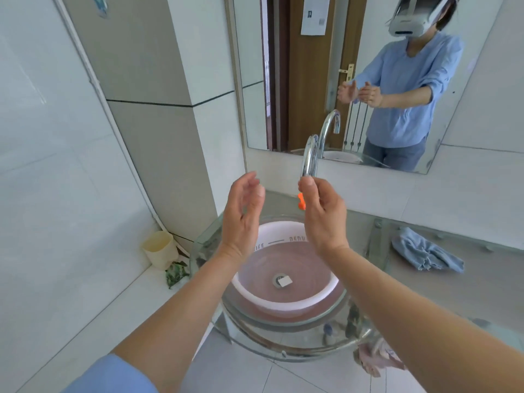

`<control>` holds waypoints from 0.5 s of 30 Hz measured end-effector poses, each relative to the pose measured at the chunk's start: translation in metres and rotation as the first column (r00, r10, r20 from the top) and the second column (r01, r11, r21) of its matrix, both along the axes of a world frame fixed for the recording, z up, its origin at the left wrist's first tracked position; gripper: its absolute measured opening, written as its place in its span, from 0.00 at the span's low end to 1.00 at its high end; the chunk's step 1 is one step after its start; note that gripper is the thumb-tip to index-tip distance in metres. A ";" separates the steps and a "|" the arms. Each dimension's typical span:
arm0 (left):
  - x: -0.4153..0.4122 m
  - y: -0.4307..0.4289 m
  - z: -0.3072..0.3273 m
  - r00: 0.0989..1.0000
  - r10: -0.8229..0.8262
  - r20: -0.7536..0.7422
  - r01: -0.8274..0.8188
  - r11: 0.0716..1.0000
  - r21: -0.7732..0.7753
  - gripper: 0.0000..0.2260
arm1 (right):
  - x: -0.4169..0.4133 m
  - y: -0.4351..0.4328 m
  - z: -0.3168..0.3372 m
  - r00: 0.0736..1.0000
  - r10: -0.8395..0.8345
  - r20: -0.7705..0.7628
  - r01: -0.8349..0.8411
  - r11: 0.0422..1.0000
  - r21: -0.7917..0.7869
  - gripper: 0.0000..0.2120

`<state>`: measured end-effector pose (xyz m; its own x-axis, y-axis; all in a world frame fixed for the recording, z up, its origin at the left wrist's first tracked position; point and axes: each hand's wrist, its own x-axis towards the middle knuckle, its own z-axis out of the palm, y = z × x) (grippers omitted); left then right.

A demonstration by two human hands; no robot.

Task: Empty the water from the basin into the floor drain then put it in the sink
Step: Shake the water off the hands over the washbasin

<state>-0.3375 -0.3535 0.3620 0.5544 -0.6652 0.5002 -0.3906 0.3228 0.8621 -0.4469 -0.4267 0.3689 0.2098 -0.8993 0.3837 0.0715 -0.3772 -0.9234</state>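
Note:
A pink and white plastic basin [286, 303] sits inside the round glass sink [224, 310], with the sink's drain showing through its bottom. Whether water is in the basin I cannot tell. My left hand [243, 217] and my right hand [323, 217] are raised above the basin, palms facing each other, fingers apart, holding nothing. They are a little apart and touch neither the basin nor each other. The chrome tap [310, 156] curves down just above my right fingertips.
A blue cloth [425, 251] lies on the glass counter [453, 293] to the right. A small orange object [301, 202] stands behind my right hand. On the white tiled floor at the left are a cream bin [160, 249] and a green rag [175, 275]. A mirror [368, 80] hangs behind the tap.

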 end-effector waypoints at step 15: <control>-0.010 0.029 0.085 0.995 -0.019 0.094 0.040 0.976 -0.216 0.21 | 0.000 0.035 0.090 0.976 0.040 0.215 0.000 0.983 -0.186 0.21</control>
